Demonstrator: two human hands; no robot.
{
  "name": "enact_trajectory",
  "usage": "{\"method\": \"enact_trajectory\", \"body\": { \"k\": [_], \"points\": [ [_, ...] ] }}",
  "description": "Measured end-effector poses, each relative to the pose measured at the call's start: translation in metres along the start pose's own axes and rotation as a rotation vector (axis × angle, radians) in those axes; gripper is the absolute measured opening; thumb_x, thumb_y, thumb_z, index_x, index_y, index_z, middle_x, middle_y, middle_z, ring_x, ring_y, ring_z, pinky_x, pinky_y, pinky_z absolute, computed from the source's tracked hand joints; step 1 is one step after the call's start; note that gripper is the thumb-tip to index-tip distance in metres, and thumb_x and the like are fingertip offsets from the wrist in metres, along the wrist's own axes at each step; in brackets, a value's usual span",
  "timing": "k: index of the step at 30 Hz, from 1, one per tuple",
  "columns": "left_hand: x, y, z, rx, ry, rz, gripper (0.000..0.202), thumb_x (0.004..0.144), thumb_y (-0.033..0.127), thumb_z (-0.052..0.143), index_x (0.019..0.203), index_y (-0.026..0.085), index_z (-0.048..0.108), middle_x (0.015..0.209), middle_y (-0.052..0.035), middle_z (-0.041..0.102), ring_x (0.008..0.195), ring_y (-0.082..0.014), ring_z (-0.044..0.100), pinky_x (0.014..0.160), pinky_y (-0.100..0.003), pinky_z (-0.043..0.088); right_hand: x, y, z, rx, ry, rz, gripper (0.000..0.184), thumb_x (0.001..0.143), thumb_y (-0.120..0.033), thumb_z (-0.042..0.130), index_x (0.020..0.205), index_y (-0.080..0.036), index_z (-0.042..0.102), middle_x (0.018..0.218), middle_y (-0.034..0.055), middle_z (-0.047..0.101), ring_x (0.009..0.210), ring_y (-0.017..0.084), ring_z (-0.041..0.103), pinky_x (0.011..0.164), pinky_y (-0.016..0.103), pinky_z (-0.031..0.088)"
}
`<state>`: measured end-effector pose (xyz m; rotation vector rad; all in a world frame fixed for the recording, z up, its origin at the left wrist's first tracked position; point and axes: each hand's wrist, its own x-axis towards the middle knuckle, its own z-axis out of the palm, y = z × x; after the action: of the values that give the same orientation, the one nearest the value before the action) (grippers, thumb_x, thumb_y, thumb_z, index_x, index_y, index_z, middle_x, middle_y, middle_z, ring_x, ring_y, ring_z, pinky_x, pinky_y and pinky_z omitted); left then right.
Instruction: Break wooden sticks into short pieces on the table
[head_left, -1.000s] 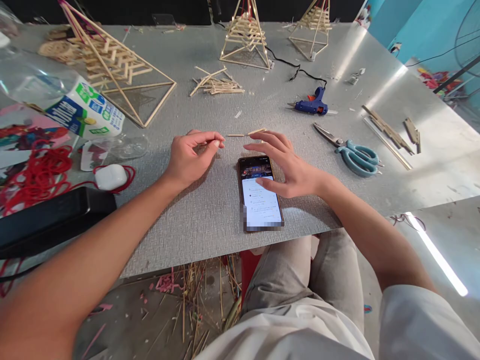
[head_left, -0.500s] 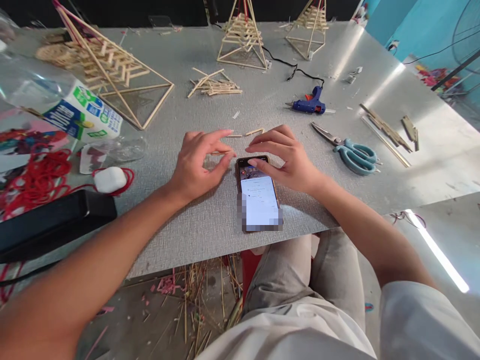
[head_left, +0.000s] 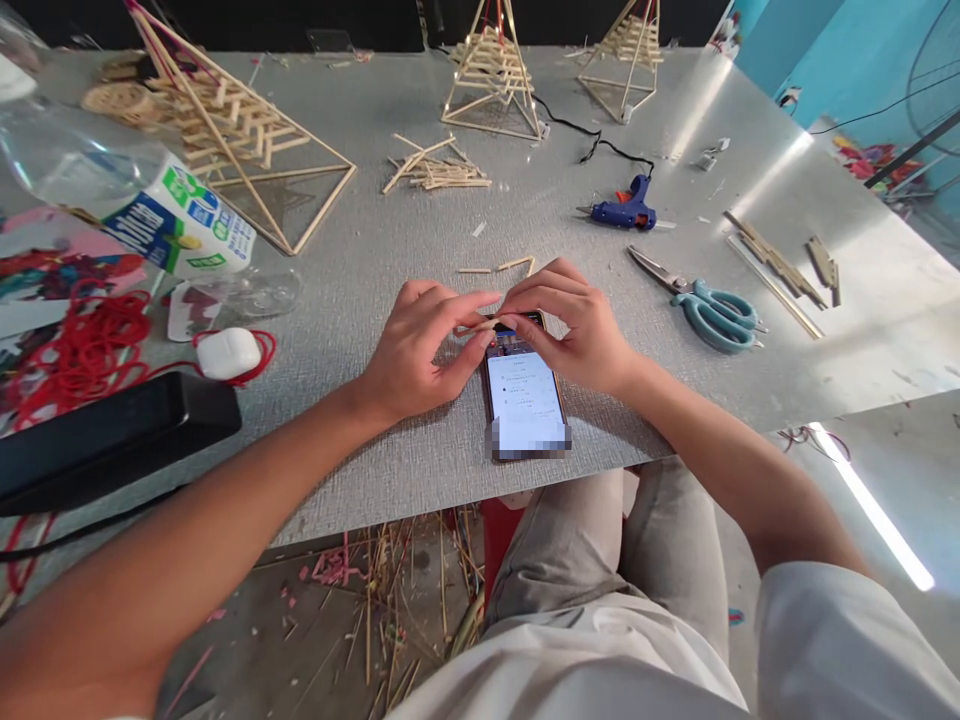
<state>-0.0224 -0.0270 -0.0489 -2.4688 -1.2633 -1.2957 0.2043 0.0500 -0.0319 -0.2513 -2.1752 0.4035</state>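
**Now: one stick, two hands, over the phone**

Here both my hands meet at the near middle of the grey table [head_left: 405, 470]. My left hand [head_left: 420, 348] and my right hand [head_left: 581, 335] each pinch one end of a single short stick [head_left: 484, 324]. Thumb and forefinger are closed on it on both sides, and the other fingers are curled loosely, touching nothing I can make out. The stick lies roughly level, just above the top edge of the phone [head_left: 526, 402].

Count on the table:
- Phone: 1, flat, screen lit, directly under my fingertips and close to the near table edge.
- Loose short sticks [head_left: 474, 270]: 2, just beyond my hands, near each other, apart from the one I hold.
- Stick pile [head_left: 436, 172]: 1 heap, farther back; the number in it is too tangled to tell.
- Stick pyramid frames: 3. One large frame [head_left: 247, 150] stands far left, one [head_left: 491, 75] far centre, one [head_left: 626, 50] far right.
- Glue gun [head_left: 626, 212]: 1, blue, on its side, with a black cord running back.
- Scissors [head_left: 709, 305]: 1 pair, teal handles, blades parted, to the right of my right hand.
- White earbud case [head_left: 227, 352]: 1, at left, on red cord [head_left: 82, 350].
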Motion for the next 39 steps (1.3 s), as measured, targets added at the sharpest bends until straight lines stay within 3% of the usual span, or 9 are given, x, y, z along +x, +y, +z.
{"method": "enact_trajectory", "body": {
  "k": [4, 7, 12, 18, 25, 30, 33, 39],
  "points": [
    [0.0, -0.002, 0.001, 0.046, -0.011, -0.06, 0.016, 0.107, 0.035, 0.064, 0.115, 0.027, 0.076, 0.093, -0.0026, 0.079, 0.089, -0.0213, 0.071, 0.097, -0.046, 0.05, 0.0, 0.0, 0.0, -0.044, -0.013, 0.042, 0.013, 0.11, -0.027, 0.061, 0.107, -0.022, 0.073, 0.105, 0.0068, 0.081, 0.102, 0.022, 0.072, 0.092, 0.042, 0.054],
    [0.0, -0.002, 0.001, 0.096, -0.001, -0.061, 0.018, 0.107, 0.037, 0.064, 0.102, 0.028, 0.079, 0.085, -0.0021, 0.076, 0.086, -0.0216, 0.07, 0.095, -0.048, 0.05, -0.001, 0.0, 0.0, -0.081, -0.058, 0.054, 0.018, 0.111, -0.028, 0.054, 0.108, -0.022, 0.071, 0.108, 0.0086, 0.079, 0.105, 0.024, 0.07, 0.093, 0.045, 0.053],
    [0.0, 0.0, -0.001, 0.131, -0.008, -0.051, 0.023, 0.108, 0.037, 0.06, 0.1, 0.028, 0.08, 0.083, -0.0027, 0.076, 0.084, -0.0219, 0.068, 0.093, -0.048, 0.051, -0.002, -0.003, 0.004, -0.108, -0.054, 0.083, 0.023, 0.114, -0.027, 0.047, 0.109, -0.023, 0.069, 0.11, 0.0093, 0.077, 0.105, 0.025, 0.068, 0.093, 0.045, 0.052],
    [0.0, 0.0, -0.001, 0.116, -0.022, -0.039, 0.024, 0.109, 0.036, 0.059, 0.1, 0.028, 0.08, 0.072, -0.001, 0.074, 0.086, -0.0232, 0.068, 0.094, -0.049, 0.049, -0.001, -0.006, 0.006, -0.049, -0.019, 0.108, 0.018, 0.111, -0.025, 0.05, 0.104, -0.021, 0.066, 0.103, 0.0086, 0.076, 0.1, 0.023, 0.067, 0.09, 0.041, 0.051],
    [-0.002, -0.005, -0.003, 0.098, -0.029, -0.012, 0.016, 0.106, 0.034, 0.065, 0.108, 0.033, 0.081, 0.074, -0.0001, 0.077, 0.09, -0.0253, 0.071, 0.099, -0.053, 0.049, 0.002, -0.011, 0.001, 0.2, -0.078, 0.37, 0.016, 0.107, -0.028, 0.058, 0.1, -0.018, 0.069, 0.099, 0.0073, 0.074, 0.09, 0.017, 0.062, 0.083, 0.035, 0.049],
    [-0.003, -0.01, -0.005, 0.141, -0.026, 0.037, 0.016, 0.105, 0.034, 0.066, 0.106, 0.034, 0.082, 0.076, -0.0009, 0.077, 0.086, -0.0254, 0.07, 0.097, -0.056, 0.052, 0.003, -0.008, -0.003, 0.657, -0.2, 0.618, 0.039, 0.102, -0.053, 0.07, 0.099, -0.014, 0.072, 0.084, 0.0014, 0.068, 0.073, 0.011, 0.054, 0.064, 0.026, 0.043],
    [-0.002, -0.011, -0.006, 0.159, -0.018, 0.006, 0.018, 0.104, 0.039, 0.066, 0.101, 0.033, 0.082, 0.076, -0.0017, 0.076, 0.084, -0.0257, 0.07, 0.095, -0.057, 0.053, 0.005, -0.009, -0.004, 0.755, -0.164, 0.668, 0.048, 0.093, -0.062, 0.08, 0.097, -0.014, 0.076, 0.082, 0.0009, 0.069, 0.073, 0.01, 0.055, 0.063, 0.024, 0.044],
    [-0.001, -0.01, -0.007, 0.119, -0.015, 0.004, 0.02, 0.105, 0.039, 0.064, 0.102, 0.033, 0.083, 0.078, -0.002, 0.076, 0.084, -0.0257, 0.071, 0.095, -0.057, 0.054, 0.007, -0.013, -0.006, 0.793, -0.116, 0.72, 0.047, 0.083, -0.059, 0.091, 0.095, -0.014, 0.081, 0.083, 0.0024, 0.075, 0.073, 0.011, 0.062, 0.064, 0.024, 0.05]
  ]
}}
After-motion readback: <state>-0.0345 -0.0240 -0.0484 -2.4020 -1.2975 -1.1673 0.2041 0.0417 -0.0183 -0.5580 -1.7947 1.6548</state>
